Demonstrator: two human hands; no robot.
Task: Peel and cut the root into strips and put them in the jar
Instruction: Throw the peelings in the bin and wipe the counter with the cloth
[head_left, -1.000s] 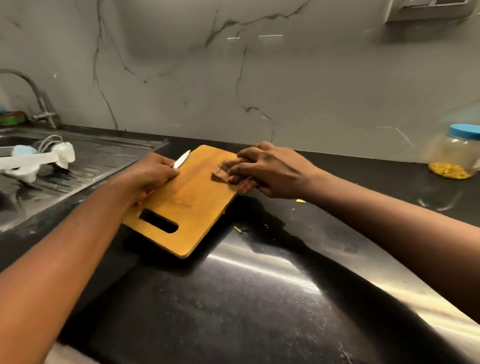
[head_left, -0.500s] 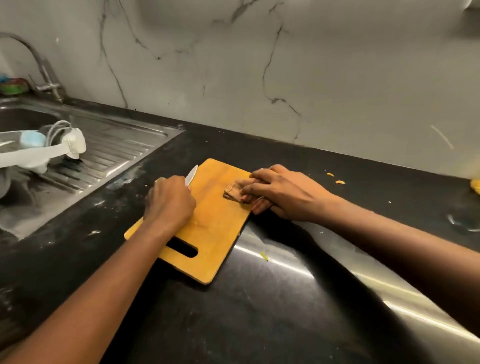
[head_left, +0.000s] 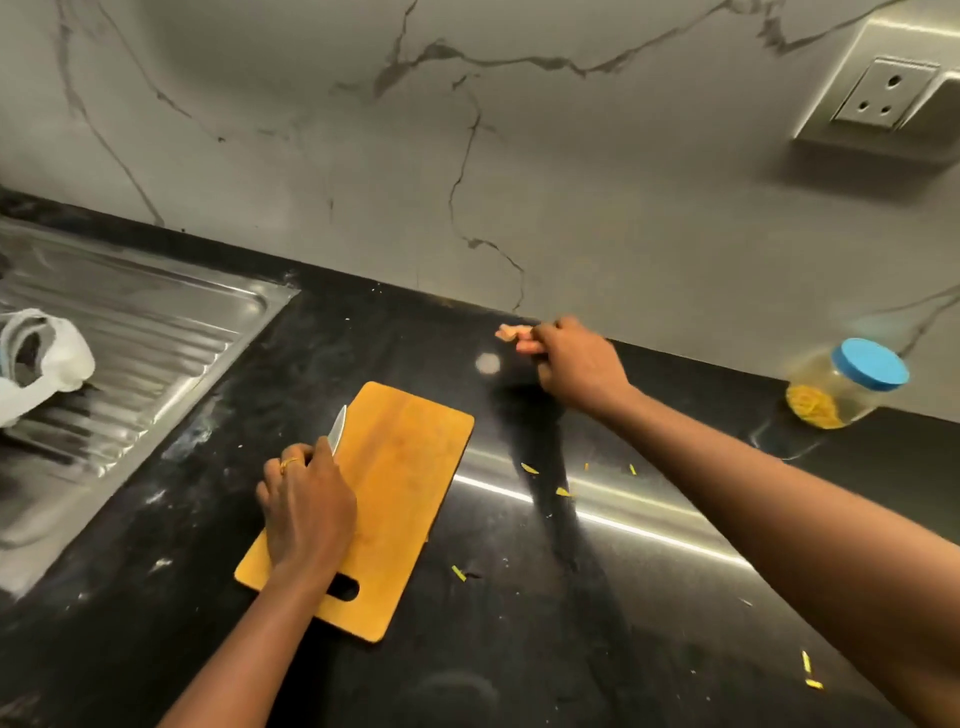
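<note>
A wooden cutting board (head_left: 405, 467) lies on the black counter, bare of root. My left hand (head_left: 304, 504) rests at the board's left edge and grips a small knife (head_left: 337, 428), blade pointing away from me. My right hand (head_left: 576, 364) is raised above the counter behind the board, near the wall, pinching a pale brownish piece of root (head_left: 511, 331) in its fingertips. The clear jar (head_left: 836, 387) with a blue lid stands at the far right against the wall, lid on, yellow strips at its bottom.
A steel sink drainboard (head_left: 135, 332) fills the left, with a white object (head_left: 41, 358) on it. Small yellow scraps (head_left: 530, 468) dot the counter right of the board. A wall socket (head_left: 885, 96) sits at the upper right.
My right hand lifted the root piece off the board and carried it back toward the wall. The left hand stays at the board with the knife. The view shifted, showing the jar again.
</note>
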